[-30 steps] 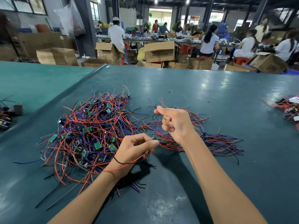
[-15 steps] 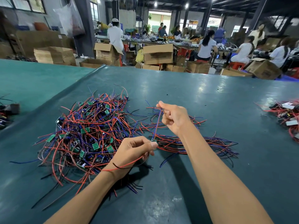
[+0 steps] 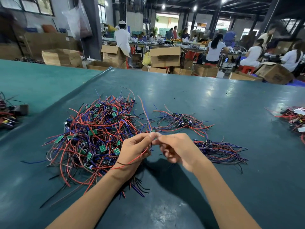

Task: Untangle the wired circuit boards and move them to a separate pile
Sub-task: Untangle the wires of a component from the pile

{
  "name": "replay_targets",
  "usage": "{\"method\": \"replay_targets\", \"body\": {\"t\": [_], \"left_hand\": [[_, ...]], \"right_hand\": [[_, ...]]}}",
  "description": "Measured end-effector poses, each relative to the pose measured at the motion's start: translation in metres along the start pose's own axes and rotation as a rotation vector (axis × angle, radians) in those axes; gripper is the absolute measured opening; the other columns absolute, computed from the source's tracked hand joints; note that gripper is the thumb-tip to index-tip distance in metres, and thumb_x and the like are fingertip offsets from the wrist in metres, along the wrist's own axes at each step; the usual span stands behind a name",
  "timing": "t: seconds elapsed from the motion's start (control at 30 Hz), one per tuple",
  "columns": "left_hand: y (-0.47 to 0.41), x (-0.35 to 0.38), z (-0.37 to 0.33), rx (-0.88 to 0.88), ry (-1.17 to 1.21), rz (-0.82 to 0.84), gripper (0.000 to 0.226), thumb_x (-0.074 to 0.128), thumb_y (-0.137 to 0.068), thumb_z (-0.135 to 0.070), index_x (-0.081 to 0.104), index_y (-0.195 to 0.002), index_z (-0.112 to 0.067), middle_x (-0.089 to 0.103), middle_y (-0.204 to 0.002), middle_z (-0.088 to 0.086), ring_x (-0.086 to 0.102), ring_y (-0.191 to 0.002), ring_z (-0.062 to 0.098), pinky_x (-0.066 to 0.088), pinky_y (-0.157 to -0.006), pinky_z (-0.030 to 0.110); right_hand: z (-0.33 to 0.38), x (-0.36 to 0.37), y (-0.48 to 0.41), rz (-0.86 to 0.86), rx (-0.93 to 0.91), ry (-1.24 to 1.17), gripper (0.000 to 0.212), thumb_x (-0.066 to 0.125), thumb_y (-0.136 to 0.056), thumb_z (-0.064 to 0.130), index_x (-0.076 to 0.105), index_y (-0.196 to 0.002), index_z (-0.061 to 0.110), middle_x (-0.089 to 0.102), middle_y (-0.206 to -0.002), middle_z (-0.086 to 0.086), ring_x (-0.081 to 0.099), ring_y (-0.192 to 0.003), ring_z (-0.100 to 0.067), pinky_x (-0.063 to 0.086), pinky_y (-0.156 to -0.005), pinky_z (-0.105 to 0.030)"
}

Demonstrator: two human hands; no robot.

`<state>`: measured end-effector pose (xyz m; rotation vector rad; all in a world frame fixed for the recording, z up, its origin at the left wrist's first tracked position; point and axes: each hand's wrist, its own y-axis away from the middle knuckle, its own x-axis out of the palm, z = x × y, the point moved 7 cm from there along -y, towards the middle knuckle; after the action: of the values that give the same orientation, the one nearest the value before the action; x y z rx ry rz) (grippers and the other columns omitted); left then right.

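The left hand (image 3: 133, 152) pinches a small board (image 3: 152, 131) between its fingers above the bench (image 3: 214, 104), and the blurred right hand (image 3: 178, 149) curls its fingers onto the same board from the other side. The board's red and blue wires (image 3: 145, 113) rise away from the pinch. The tangle (image 3: 95, 134) lies just left of the hands and the sorted pile (image 3: 219, 149) just right.

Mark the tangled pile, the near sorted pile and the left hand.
tangled pile (image 3: 95, 136): head view, centre of the heap.
near sorted pile (image 3: 221, 150): head view, its bundled wires.
left hand (image 3: 133, 151): head view, middle of the hand.
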<state>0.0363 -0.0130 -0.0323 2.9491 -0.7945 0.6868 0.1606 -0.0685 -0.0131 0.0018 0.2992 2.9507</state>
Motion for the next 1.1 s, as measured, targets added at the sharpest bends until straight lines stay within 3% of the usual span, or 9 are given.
{"method": "replay_targets", "body": {"t": [0.17,0.27,0.37,0.43,0.53,0.63,0.8,0.97,1.1], "left_hand": [[0.000,-0.003,-0.001,0.029,-0.022,-0.018,0.032,0.081,-0.072,-0.035,0.080,-0.086,-0.006,0.066,-0.064,0.003,0.044,-0.045,0.005,0.035,-0.046,0.015],[-0.002,-0.007,0.001,0.003,0.005,-0.048,0.047,0.085,-0.064,-0.039,0.077,-0.087,0.001,0.060,-0.064,0.008,0.042,-0.051,0.014,0.036,-0.051,0.022],[-0.004,-0.006,0.005,-0.066,0.096,-0.015,0.035,0.084,-0.066,-0.030,0.078,-0.085,-0.001,0.064,-0.086,0.021,0.049,-0.072,0.025,0.039,-0.068,0.034],[-0.005,-0.006,0.007,-0.098,0.117,0.003,0.035,0.083,-0.067,-0.027,0.077,-0.088,0.000,0.067,-0.079,0.018,0.055,-0.069,0.024,0.043,-0.072,0.035],[-0.003,-0.001,0.007,-0.144,0.140,0.037,0.034,0.079,-0.073,-0.026,0.075,-0.093,0.002,0.063,-0.071,0.014,0.054,-0.061,0.023,0.045,-0.063,0.030],[-0.001,0.001,0.006,-0.195,0.118,0.026,0.029,0.077,-0.077,-0.024,0.076,-0.094,0.000,0.042,-0.073,0.008,0.034,-0.066,0.020,0.027,-0.062,0.030],[-0.002,0.002,0.007,-0.208,0.102,0.047,0.068,0.082,-0.069,-0.021,0.054,-0.110,0.026,0.032,-0.079,0.017,0.029,-0.067,0.020,0.020,-0.061,0.029],[-0.003,-0.001,0.008,-0.228,0.008,0.097,0.040,0.086,-0.072,-0.021,0.072,-0.097,0.006,0.045,-0.084,0.022,0.048,-0.066,0.022,0.041,-0.066,0.029],[-0.005,-0.005,0.009,-0.216,-0.034,0.076,0.056,0.089,-0.066,-0.023,0.065,-0.101,0.014,0.041,-0.070,0.008,0.046,-0.051,0.009,0.045,-0.053,0.017]], "right_hand": [[-0.009,0.011,0.010,0.116,-0.016,-0.197,0.025,0.079,-0.080,0.033,0.076,-0.085,0.008,0.057,-0.070,-0.004,0.047,-0.052,-0.011,0.026,-0.039,-0.019],[-0.010,0.017,0.012,0.154,-0.017,-0.158,0.005,0.076,-0.086,0.019,0.077,-0.084,0.014,0.057,-0.069,-0.002,0.048,-0.053,-0.010,0.028,-0.039,-0.019],[-0.013,0.023,0.010,0.125,-0.040,-0.127,0.007,0.076,-0.087,0.021,0.078,-0.084,0.015,0.058,-0.066,-0.001,0.049,-0.051,-0.010,0.028,-0.039,-0.019],[-0.013,0.022,0.008,0.076,-0.070,-0.118,0.008,0.078,-0.084,0.023,0.078,-0.082,0.015,0.059,-0.065,-0.001,0.048,-0.049,-0.011,0.026,-0.039,-0.018],[-0.015,0.020,0.005,0.051,-0.086,-0.095,0.016,0.085,-0.073,0.028,0.079,-0.081,0.015,0.060,-0.063,-0.001,0.046,-0.047,-0.010,0.024,-0.040,-0.017],[-0.019,0.018,0.004,0.038,-0.054,-0.109,0.016,0.083,-0.068,0.025,0.076,-0.075,0.013,0.056,-0.059,-0.002,0.042,-0.045,-0.011,0.022,-0.042,-0.018],[-0.019,0.020,0.005,0.079,-0.073,-0.091,0.016,0.075,-0.072,0.029,0.063,-0.066,0.020,0.047,-0.057,0.003,0.038,-0.043,-0.011,0.020,-0.041,-0.016],[-0.020,0.027,0.009,0.113,-0.091,-0.040,0.022,0.067,-0.079,0.041,0.064,-0.066,0.024,0.049,-0.058,0.006,0.040,-0.044,-0.011,0.020,-0.043,-0.018],[-0.020,0.028,0.011,0.052,-0.109,-0.031,0.027,0.059,-0.079,0.044,0.074,-0.073,0.022,0.056,-0.069,-0.003,0.039,-0.047,-0.010,0.018,-0.046,-0.019]]}}
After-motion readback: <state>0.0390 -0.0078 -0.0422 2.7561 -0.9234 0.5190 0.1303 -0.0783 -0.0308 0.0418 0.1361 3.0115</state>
